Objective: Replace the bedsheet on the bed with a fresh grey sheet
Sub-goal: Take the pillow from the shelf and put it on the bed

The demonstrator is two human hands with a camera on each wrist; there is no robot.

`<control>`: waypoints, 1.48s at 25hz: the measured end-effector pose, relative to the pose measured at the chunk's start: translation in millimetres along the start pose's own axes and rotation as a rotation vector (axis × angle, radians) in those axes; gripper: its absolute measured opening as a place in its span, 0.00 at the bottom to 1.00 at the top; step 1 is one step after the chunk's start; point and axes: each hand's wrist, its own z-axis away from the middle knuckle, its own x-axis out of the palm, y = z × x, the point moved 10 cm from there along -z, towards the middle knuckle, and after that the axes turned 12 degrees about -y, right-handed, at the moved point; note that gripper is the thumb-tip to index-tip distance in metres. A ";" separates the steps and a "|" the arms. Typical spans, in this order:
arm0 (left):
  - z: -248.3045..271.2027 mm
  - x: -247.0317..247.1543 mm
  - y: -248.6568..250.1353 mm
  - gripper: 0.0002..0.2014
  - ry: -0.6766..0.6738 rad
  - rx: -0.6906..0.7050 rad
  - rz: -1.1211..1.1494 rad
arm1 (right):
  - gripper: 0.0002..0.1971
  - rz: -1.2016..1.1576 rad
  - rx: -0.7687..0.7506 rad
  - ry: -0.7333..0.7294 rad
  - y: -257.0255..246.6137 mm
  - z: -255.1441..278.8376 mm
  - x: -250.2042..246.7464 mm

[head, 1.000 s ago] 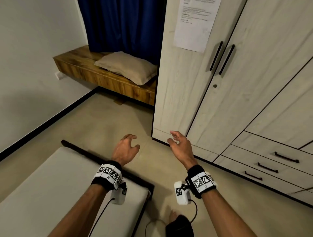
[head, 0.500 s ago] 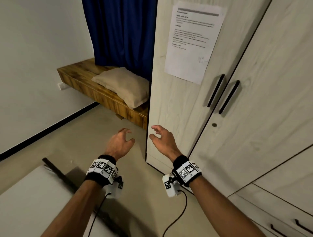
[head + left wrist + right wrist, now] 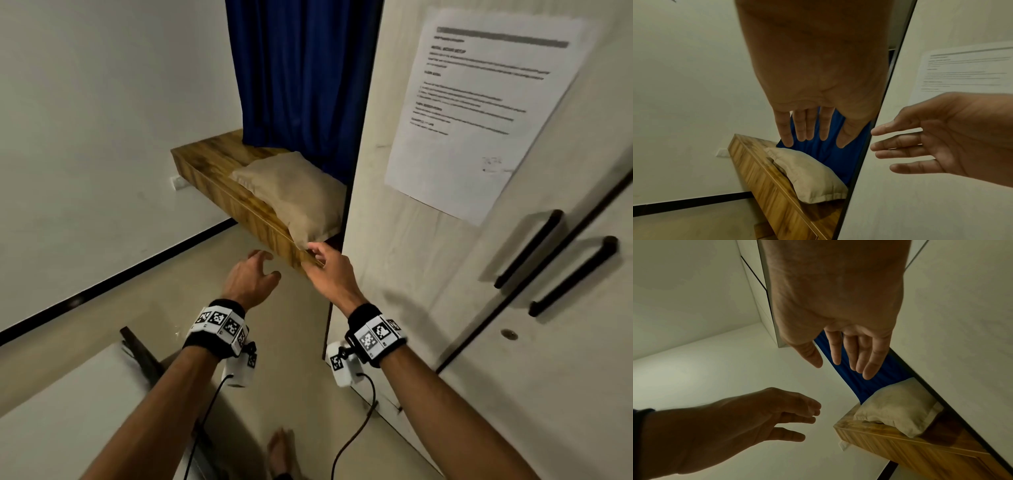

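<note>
- Beige fabric covers the pillow (image 3: 294, 195), which lies on a wooden bench (image 3: 219, 171) ahead of both hands; it seems to be what they are reaching for, though that is a judgement.
- No grey sheet shows in any view, so where the fresh sheet lies cannot be told; the bed (image 3: 68, 404) sits at the lower left of the head view with a pale bare-looking top and a dark frame edge.
- From the fingers the pillow lies forward and slightly up, its long axis running along the bench from the far end toward the wardrobe (image 3: 445, 308).
- The right hand (image 3: 330, 270) is nearer: its fingertips sit just at the pillow's near lower corner in the head view, though touch cannot be confirmed.
- The left hand (image 3: 248, 279) hangs further back and to the left, over the floor (image 3: 171, 308), apart from the bench.
- Both hands are empty, fingers loosely spread and gently bent; the wrist views show gaps between the fingers (image 3: 803, 126) and nothing pinched (image 3: 869, 356).
- The pillow's right end tucks against the wardrobe side, so a lift will likely need to draw it leftward and out.
- A blue curtain (image 3: 301, 75) hangs behind the bench, a printed paper (image 3: 479, 109) is stuck on the wardrobe door, and a plain pale wall (image 3: 102, 120) closes the left.
</note>
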 end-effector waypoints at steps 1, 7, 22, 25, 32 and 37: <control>-18.6 -7.1 -10.9 0.24 0.007 -0.003 0.009 | 0.22 0.007 0.004 -0.009 1.1 -22.3 6.1; -131.8 -44.7 -77.7 0.25 -0.029 -0.043 0.121 | 0.21 -0.014 0.114 -0.006 11.5 -168.4 36.2; -399.9 -19.1 -103.3 0.27 -0.282 -0.055 0.207 | 0.16 -0.096 0.437 0.258 94.7 -444.8 -61.8; -450.0 3.3 -100.3 0.27 -0.319 -0.084 0.217 | 0.17 -0.126 0.503 0.291 137.1 -503.1 -79.5; -532.7 47.6 -115.5 0.26 -0.376 -0.141 0.240 | 0.11 -0.066 0.660 0.211 216.6 -565.2 -109.3; -564.9 74.7 -136.0 0.32 -0.355 -0.271 0.286 | 0.33 0.008 0.787 0.115 269.4 -570.4 -120.1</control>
